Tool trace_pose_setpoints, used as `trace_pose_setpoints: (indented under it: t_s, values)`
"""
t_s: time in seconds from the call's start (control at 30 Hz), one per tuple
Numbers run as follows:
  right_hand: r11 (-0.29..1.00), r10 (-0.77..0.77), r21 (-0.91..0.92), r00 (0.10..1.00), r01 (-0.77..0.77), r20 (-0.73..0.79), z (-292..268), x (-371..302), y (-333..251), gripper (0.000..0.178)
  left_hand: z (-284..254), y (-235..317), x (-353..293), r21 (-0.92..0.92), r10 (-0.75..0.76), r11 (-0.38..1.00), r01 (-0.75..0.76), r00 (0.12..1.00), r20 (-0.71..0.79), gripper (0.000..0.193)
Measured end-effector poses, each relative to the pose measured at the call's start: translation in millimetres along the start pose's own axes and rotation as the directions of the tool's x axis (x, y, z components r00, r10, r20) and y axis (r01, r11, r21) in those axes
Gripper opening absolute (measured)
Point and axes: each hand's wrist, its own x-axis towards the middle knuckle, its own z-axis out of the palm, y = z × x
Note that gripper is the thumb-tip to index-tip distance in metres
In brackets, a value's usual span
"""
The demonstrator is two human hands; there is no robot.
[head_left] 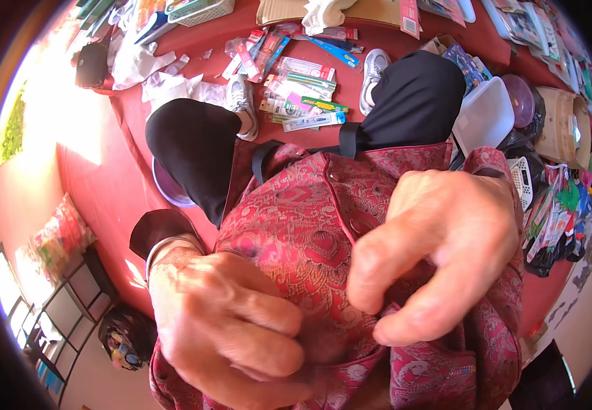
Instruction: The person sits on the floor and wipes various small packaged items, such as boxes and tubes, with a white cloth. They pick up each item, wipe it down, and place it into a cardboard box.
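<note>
A red jacket (289, 239) with a paisley-like pattern covers my torso, with a dark button (359, 225) on its front edge. My left hand (224, 321) is closed low in front of the jacket, its fingers curled inward and the tips largely hidden. A thin bracelet (163, 249) circles that wrist. On the other side, my right hand (439, 253) hovers close to the camera, thumb and forefinger bent nearly together at the jacket's front edge. What lies between those fingertips is unclear.
My black-trousered legs are spread on a red floor cover (98, 184). Between my shoes lie several packaged stationery items (303, 89). A white plastic bin (484, 113), a cardboard box (562, 126) and heaped packets (562, 212) stand at right. A patterned cushion (60, 236) and dark rack (71, 314) are at left.
</note>
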Motion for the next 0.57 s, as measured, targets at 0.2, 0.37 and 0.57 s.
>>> trace_pose_setpoints:
  t_s: [0.2,0.37,0.57]
  values:
    - [0.989,0.101,0.104,0.994,-0.104,0.036,-13,-7,-1,0.009,-12,-13,5,-0.051,0.087,0.995,-0.090,0.994,-0.062,0.011]
    - [0.746,0.542,0.248,0.780,-0.618,0.314,-19,23,-19,0.021,-27,11,5,-0.111,0.108,0.988,-0.107,0.994,0.010,0.019]
    - [0.622,0.782,-0.263,0.566,-0.737,0.263,11,66,-46,0.026,-6,32,-13,-0.094,0.010,0.996,-0.008,1.000,0.018,0.025]
